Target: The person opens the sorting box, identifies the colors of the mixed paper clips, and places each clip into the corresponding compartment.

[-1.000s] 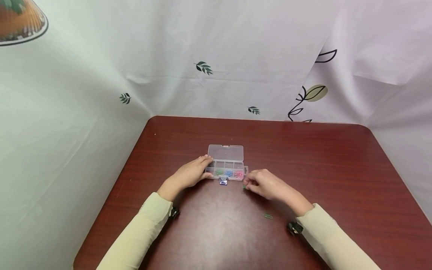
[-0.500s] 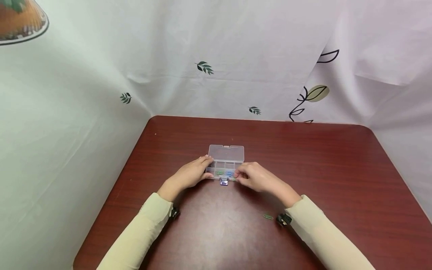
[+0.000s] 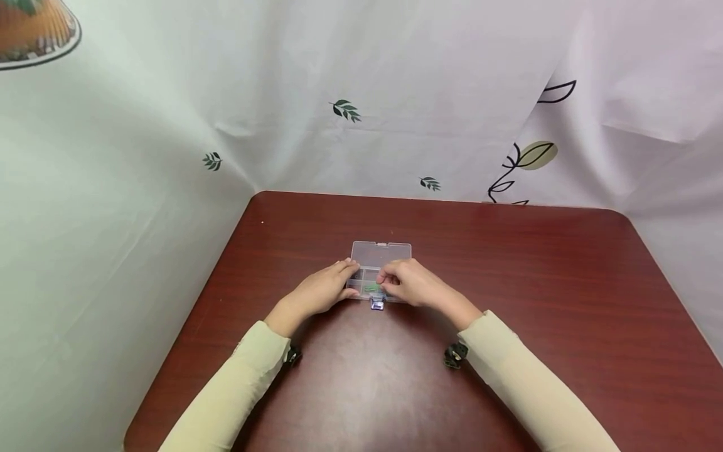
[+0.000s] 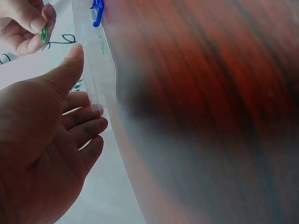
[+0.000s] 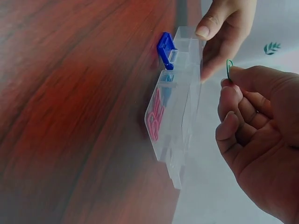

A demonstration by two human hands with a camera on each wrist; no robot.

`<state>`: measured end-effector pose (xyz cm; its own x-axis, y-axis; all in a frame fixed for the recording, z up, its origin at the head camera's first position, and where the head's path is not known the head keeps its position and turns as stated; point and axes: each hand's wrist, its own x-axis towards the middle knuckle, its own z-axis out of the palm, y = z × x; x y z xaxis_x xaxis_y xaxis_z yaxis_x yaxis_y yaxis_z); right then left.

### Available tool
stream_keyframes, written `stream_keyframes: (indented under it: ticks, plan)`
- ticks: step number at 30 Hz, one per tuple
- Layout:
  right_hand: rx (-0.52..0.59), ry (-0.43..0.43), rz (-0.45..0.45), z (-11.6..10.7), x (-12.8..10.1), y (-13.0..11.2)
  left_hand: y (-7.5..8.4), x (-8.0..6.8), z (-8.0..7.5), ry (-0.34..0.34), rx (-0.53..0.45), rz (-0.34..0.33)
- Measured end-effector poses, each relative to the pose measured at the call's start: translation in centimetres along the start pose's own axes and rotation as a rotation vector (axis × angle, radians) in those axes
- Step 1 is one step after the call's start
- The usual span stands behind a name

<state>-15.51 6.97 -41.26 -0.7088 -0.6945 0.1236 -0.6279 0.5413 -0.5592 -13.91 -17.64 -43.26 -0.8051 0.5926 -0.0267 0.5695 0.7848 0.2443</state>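
1. Dark red wooden table (image 3: 508, 282), backed by a white leaf-printed curtain (image 3: 350, 125).
2. Clear compartment box (image 3: 380, 267), lid open, at table centre.
3. Left hand (image 3: 322, 290), fingers relaxed, steadies the box's left end.
4. Right hand (image 3: 408, 284) pinches a green paper clip (image 5: 229, 68) above the box.

bare table (image 3: 508, 263) around box (image 3: 381, 251), both hands crowding it

No readable text, label, brand, number or sign on anything in view.
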Motion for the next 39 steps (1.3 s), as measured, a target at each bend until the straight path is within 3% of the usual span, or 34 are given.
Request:
stream_keyframes:
  ticks: [22,32,39]
  plan:
    - [0.011,-0.02,0.045,0.9,2.0,-0.6,0.2,0.0,0.0,-0.027,-0.003,-0.013]
    - [-0.03,-0.007,0.044,-1.5,-0.5,-0.5,0.1,0.2,-0.2,-0.004,0.006,-0.012]
    - [-0.039,-0.021,0.069,-1.8,-3.2,0.1,0.2,0.1,-0.2,0.0,0.013,0.006]
